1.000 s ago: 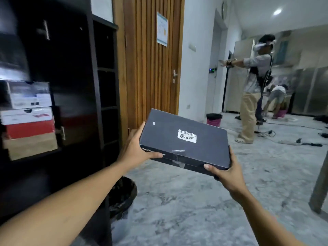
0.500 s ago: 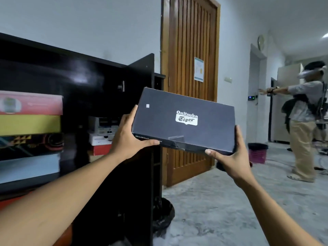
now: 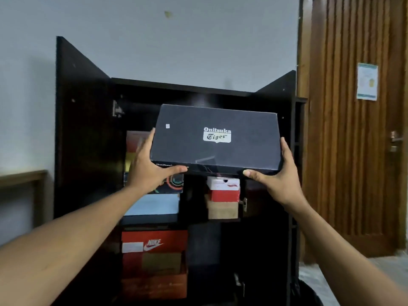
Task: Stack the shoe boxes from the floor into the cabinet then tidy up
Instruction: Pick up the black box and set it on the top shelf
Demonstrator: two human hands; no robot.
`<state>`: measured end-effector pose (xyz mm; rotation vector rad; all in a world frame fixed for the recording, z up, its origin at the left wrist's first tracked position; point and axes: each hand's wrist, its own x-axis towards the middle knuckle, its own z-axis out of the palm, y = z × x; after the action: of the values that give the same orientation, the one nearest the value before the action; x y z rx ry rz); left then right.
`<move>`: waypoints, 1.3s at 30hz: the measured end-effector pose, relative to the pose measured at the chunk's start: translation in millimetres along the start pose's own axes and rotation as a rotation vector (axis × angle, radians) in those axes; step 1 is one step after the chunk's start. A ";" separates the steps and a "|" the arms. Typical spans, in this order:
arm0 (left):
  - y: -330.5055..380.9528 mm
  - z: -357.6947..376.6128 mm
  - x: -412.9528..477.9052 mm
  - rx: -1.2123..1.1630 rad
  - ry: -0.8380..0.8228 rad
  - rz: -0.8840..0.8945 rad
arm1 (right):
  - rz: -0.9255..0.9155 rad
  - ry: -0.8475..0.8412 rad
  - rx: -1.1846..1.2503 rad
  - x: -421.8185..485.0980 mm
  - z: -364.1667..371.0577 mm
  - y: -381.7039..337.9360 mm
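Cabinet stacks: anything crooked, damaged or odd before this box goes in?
Nothing clearly damaged. The black Onitsuka Tiger box is level between the left hand and right hand, with a strip of tape at its front edge. Stacks in the cabinet look roughly squared; the interior is dim.

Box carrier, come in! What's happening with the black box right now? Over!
Left hand and right hand grip black shoe box at its ends. Box held up before open cabinet. Stacked boxes inside; top right looks free.

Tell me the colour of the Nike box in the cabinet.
Red-orange, with a white swoosh; head view shows the Nike box.
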<state>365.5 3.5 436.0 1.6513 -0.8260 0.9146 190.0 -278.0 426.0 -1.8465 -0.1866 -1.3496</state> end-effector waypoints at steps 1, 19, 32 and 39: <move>-6.6 -9.1 2.5 0.029 0.008 -0.023 | 0.012 -0.005 0.026 4.9 15.5 4.4; -121.0 -1.3 117.3 0.067 0.395 -0.171 | 0.161 0.155 0.192 130.8 213.1 104.3; -234.1 32.7 236.1 0.191 0.271 -0.079 | 0.117 0.204 0.161 256.6 307.5 169.7; -268.6 41.9 263.5 0.363 0.198 -0.046 | 0.022 0.162 0.054 281.7 334.9 197.7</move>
<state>729.6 4.5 539.8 1.8422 -0.5048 1.2273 658.3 -271.7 532.1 -1.6810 -0.1166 -1.4577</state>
